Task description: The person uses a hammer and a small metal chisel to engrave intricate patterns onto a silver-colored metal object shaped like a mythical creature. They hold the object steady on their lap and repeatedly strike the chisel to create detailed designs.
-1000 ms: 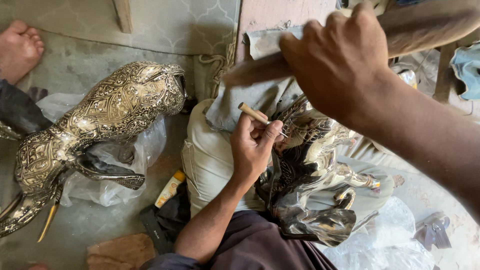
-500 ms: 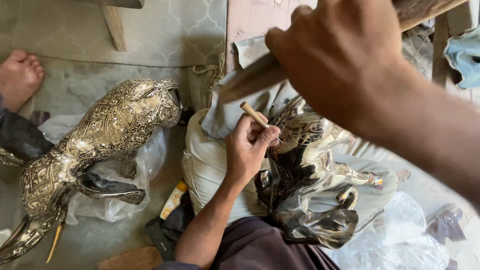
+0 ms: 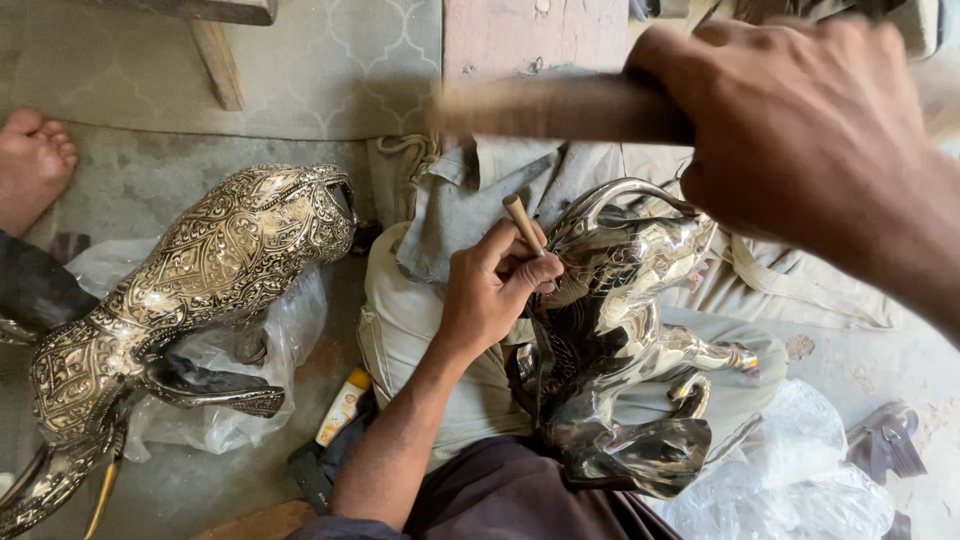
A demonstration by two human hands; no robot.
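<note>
Resting on pale cloth [image 3: 420,330] in the lap, a shiny metal figure [image 3: 620,340] is steadied by the left hand [image 3: 490,290], closed around a small punch [image 3: 523,222] set against it; a blurred wooden handle [image 3: 560,108] is gripped in the clenched right hand [image 3: 800,130], raised above; an engraved figure [image 3: 190,290] lies well apart on plastic [image 3: 290,330].

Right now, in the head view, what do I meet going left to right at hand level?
Bare foot → engraved metal animal figure → small yellow tube → left hand holding a punch → shiny metal figure → clear plastic bag.
</note>
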